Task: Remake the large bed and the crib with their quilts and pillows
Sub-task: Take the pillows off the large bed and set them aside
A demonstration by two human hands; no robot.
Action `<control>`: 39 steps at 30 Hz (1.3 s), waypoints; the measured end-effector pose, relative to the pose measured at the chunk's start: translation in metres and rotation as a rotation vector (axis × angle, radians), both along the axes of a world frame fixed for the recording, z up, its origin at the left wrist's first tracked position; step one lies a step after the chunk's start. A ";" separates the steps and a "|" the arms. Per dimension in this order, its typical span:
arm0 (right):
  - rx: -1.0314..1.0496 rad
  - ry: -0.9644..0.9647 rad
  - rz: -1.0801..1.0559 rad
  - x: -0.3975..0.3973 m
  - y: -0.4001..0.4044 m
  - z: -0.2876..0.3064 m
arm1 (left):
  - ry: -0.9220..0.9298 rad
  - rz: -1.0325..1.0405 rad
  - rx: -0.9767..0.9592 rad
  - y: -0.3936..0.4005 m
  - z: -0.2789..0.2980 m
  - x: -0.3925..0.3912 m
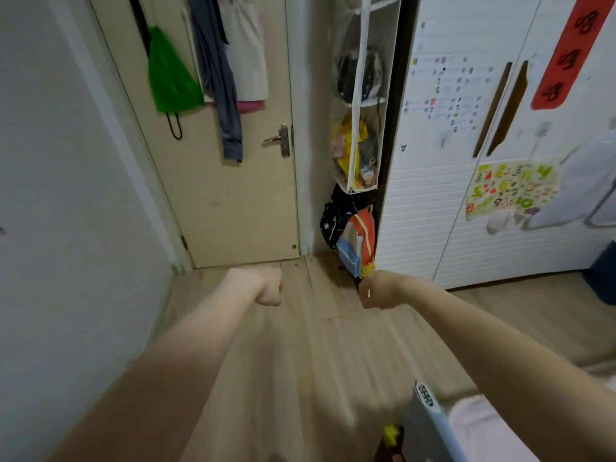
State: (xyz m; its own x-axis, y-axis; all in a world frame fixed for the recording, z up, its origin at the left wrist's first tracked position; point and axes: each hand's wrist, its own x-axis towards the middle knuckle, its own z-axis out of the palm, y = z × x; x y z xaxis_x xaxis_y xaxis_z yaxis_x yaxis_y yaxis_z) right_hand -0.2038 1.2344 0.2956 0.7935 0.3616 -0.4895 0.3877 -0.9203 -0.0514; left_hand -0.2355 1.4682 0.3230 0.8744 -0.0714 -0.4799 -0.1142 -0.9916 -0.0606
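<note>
The left hand [268, 286] is curled into a fist with nothing seen in it; the right hand [378, 290] is likewise curled, and whether anything is pinched in it cannot be told; both are held out apart over the wooden floor [300, 361]. Beyond them a closed beige door [230, 201] is hung with a green drawstring bag [170, 75], a grey garment [216, 78] and a white tote bag [246, 51]; beside it a hanging organiser [361, 95] and a striped backpack [358, 241] are seen against a white wardrobe [433, 211]. At the lower right only a pink bedding edge [486, 431] and a grey rail [430, 425] are visible; bed or crib cannot be told.
</note>
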 end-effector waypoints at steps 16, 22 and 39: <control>0.036 -0.189 -0.734 0.292 -0.236 0.013 | -0.318 -0.766 -0.033 -0.286 0.023 0.441; 0.065 -0.362 -1.141 0.357 -0.396 -0.003 | -0.385 -0.973 -0.148 -0.471 0.012 0.527; -0.159 -0.345 -1.949 0.332 -0.784 -0.017 | -0.315 -1.708 -0.260 -0.989 -0.010 0.584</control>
